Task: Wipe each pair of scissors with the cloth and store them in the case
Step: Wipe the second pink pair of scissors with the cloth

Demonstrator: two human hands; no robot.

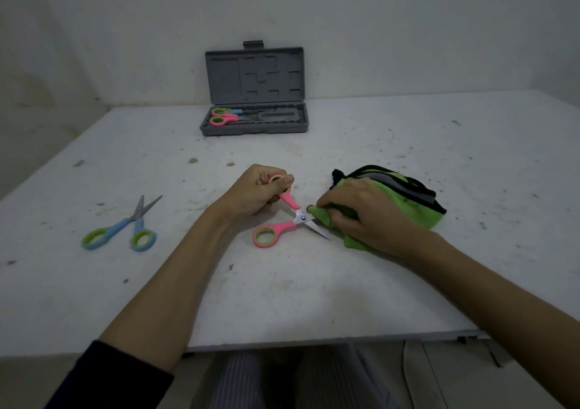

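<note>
Roughly half done: two scissors, I think, already lie in the case [254, 120] at 12 o'clock. Left hand [260, 193] grips the open pink scissors [284, 219] mid-counter; right hand [357, 212] pinches the cloth [417, 211] round one blade (wiping). Blue scissors [125, 228] at 9 o'clock untouched.

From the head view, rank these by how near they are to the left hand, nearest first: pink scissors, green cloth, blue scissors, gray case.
From the left hand:
1. pink scissors, gripped by one handle loop in that hand.
2. green cloth, just to its right, under the right hand.
3. blue scissors, lying open to its left.
4. gray case, open at the table's far edge.
</note>
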